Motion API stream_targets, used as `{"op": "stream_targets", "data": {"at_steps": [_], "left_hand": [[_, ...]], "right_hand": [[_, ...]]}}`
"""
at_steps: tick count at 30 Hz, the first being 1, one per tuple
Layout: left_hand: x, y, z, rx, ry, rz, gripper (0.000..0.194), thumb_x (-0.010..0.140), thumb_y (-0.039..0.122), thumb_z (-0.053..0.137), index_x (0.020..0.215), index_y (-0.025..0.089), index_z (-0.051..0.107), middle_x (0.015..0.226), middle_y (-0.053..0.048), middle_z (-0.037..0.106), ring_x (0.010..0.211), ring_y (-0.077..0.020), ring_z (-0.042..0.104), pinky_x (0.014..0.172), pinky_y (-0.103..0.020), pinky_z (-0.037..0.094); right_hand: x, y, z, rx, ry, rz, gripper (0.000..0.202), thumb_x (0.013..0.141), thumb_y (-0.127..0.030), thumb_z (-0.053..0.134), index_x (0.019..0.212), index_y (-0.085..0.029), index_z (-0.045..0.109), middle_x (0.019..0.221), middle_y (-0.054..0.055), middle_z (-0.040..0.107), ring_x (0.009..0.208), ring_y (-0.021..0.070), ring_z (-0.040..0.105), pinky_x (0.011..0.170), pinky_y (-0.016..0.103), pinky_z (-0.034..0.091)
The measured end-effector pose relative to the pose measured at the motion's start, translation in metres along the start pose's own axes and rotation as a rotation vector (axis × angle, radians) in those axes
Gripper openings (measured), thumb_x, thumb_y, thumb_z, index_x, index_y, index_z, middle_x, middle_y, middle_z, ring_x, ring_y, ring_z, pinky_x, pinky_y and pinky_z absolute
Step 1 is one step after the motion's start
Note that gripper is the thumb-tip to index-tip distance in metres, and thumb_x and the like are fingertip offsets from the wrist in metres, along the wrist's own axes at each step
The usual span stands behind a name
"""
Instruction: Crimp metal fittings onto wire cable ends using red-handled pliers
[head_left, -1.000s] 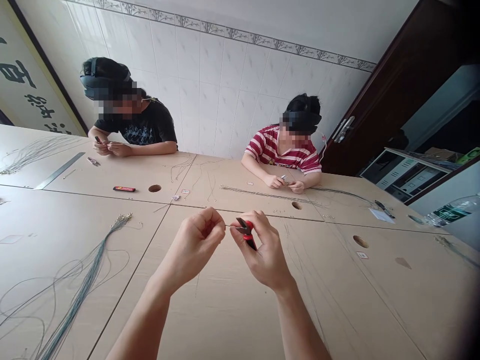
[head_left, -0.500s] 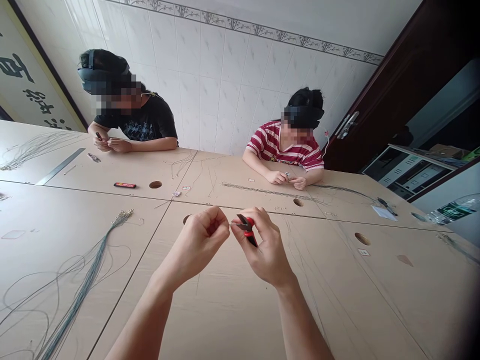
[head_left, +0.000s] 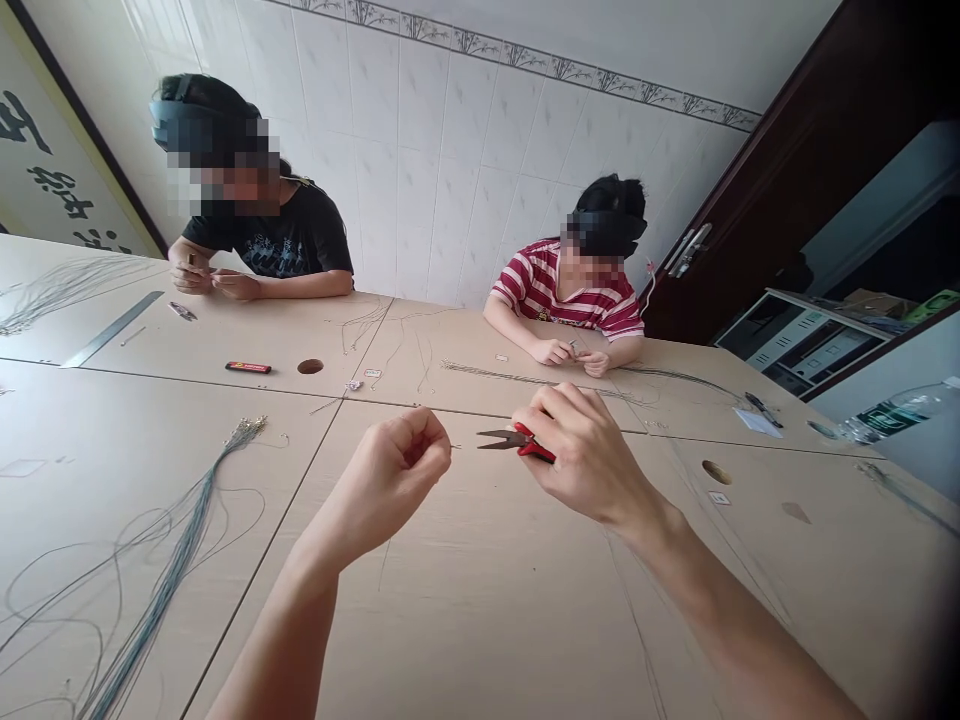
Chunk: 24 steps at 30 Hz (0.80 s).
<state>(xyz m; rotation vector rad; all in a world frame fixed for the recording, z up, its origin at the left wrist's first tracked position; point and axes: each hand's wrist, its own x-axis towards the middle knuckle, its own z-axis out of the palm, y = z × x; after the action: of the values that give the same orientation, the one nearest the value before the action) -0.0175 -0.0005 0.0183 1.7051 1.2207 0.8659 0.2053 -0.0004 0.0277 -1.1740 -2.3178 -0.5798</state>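
A bundle of strands (head_left: 169, 580) lies at eight o'clock from the hands, a black-and-red object (head_left: 248, 368) at ten, a bottle (head_left: 904, 413) at three; a person in stripes (head_left: 559, 295) sits at one. The left hand (head_left: 401, 465) pinches a thin wire (head_left: 457, 447), its tip poking toward three. The right hand (head_left: 581, 450) grips red-handled pliers (head_left: 516, 438), jaws slightly parted toward nine, near that tip. Half a second ago the right fingertips sat beside the left's; now they are drawn back.
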Motion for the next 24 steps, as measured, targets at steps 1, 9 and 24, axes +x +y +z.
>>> {"op": "stream_targets", "data": {"at_steps": [1, 9, 24], "left_hand": [[0.000, 0.000, 0.001, 0.000, -0.013, 0.001, 0.014, 0.084, 0.018, 0.044, 0.070, 0.021, 0.047, 0.063, 0.004, 0.046, 0.056, -0.0097, 0.039, 0.047, -0.021, 0.029], [-0.001, 0.008, 0.000, 0.006, -0.046, -0.010, 0.012, 0.080, 0.019, 0.047, 0.069, 0.020, 0.047, 0.061, 0.004, 0.044, 0.054, -0.0097, 0.037, 0.045, -0.021, 0.028], [-0.002, 0.009, 0.002, 0.008, -0.079, 0.002, 0.010, 0.078, 0.019, 0.047, 0.068, 0.020, 0.047, 0.059, 0.005, 0.040, 0.049, -0.0077, 0.028, 0.042, -0.018, 0.025]], "right_hand": [[0.000, -0.001, 0.000, -0.020, -0.009, -0.016, 0.010, 0.079, -0.009, 0.058, 0.078, -0.019, 0.058, 0.078, 0.003, 0.061, 0.077, 0.0194, 0.048, 0.070, 0.033, 0.033], [0.001, -0.007, -0.002, -0.097, 0.044, -0.049, 0.011, 0.084, -0.012, 0.058, 0.075, -0.019, 0.059, 0.070, 0.000, 0.063, 0.071, 0.0179, 0.046, 0.068, 0.033, 0.030], [0.003, -0.007, -0.007, -0.149, 0.023, -0.091, 0.018, 0.085, -0.008, 0.050, 0.078, -0.020, 0.062, 0.066, 0.002, 0.060, 0.070, 0.0195, 0.044, 0.068, 0.034, 0.029]]}}
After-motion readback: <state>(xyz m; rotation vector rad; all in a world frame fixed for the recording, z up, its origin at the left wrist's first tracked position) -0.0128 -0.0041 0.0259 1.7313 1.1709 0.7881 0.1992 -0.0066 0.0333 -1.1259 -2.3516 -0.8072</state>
